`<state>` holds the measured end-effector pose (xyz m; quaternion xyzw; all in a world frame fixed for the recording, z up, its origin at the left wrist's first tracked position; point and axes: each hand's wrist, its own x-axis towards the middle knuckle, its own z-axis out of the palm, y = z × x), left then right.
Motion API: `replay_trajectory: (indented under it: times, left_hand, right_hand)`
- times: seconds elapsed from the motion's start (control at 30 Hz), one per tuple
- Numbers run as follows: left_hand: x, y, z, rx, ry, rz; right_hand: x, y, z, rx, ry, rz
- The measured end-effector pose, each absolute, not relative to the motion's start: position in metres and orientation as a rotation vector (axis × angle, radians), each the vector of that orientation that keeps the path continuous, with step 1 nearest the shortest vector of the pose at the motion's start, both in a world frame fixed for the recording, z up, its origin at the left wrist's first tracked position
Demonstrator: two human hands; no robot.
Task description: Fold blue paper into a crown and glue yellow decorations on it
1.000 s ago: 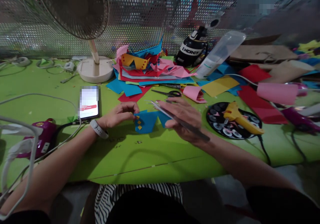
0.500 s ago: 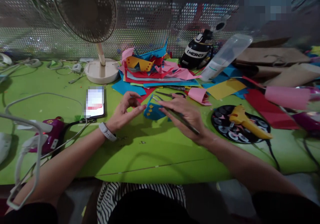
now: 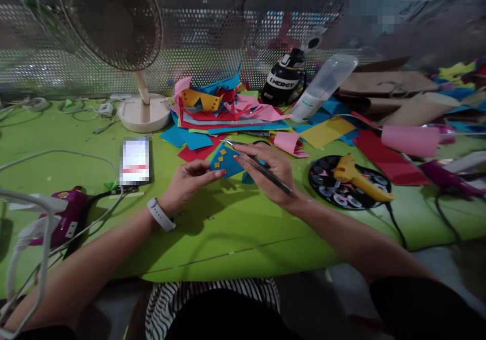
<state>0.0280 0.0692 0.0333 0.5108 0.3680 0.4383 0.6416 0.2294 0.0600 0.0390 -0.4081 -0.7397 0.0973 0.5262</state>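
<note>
Since the earlier frames the blue paper piece (image 3: 225,161) has come up off the desk (image 3: 235,228) and tilted, and both hands have drawn closer around it. It now sits between them, above the middle of the green desk, just in front of the pile of coloured paper (image 3: 228,110). The left hand (image 3: 188,180) pinches its lower left edge from below. The right hand (image 3: 275,170) is curled around thin metal tweezers (image 3: 258,167), whose long axis runs from the wrist up and leftward, the tip touching the paper's upper right edge beside the small yellow squares (image 3: 220,158). The right hand lies nearer.
</note>
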Motion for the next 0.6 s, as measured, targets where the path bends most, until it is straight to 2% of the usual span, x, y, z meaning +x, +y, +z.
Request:
replay_trajectory:
  times: [0.47,0.6]
  left_hand:
    - [0.018,0.086,0.03,1.012,0.815,1.197]
    - [0.014,0.095,0.033,0.903,0.849,1.27]
  right_hand:
    - [0.247,0.072,0.054,-1.062,-1.656,0.28]
    - [0.256,0.083,0.05,-1.07,-1.694,0.427]
